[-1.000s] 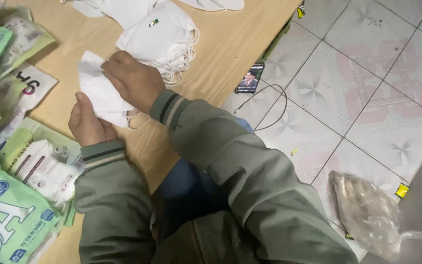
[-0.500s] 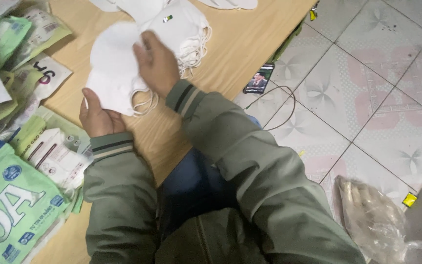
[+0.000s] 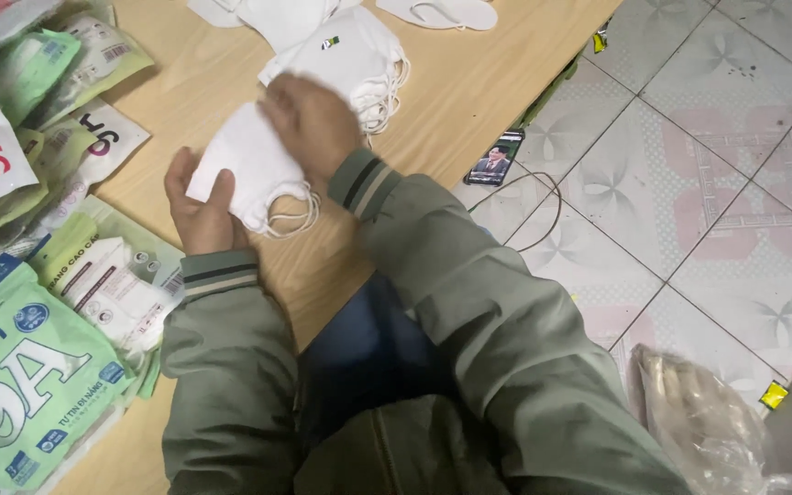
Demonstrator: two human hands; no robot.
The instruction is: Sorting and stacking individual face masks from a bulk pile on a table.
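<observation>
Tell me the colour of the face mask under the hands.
White, ear loops too; face mask, head view.

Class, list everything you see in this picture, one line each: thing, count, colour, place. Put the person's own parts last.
held face masks: small stack, white, between both hands
mask pile: one heap, white, board's far side
more masks: a few, white, top edge
mask packets: many, green and white, left side
wooden board: one, tan, under the masks
phone: one, dark, on floor by the board's edge
cable: one, dark, on tiles
plastic bag: one, clear, lower right floor
tiled floor: pale patterned, right
left hand: holding masks from below
right hand: pressing on masks
</observation>
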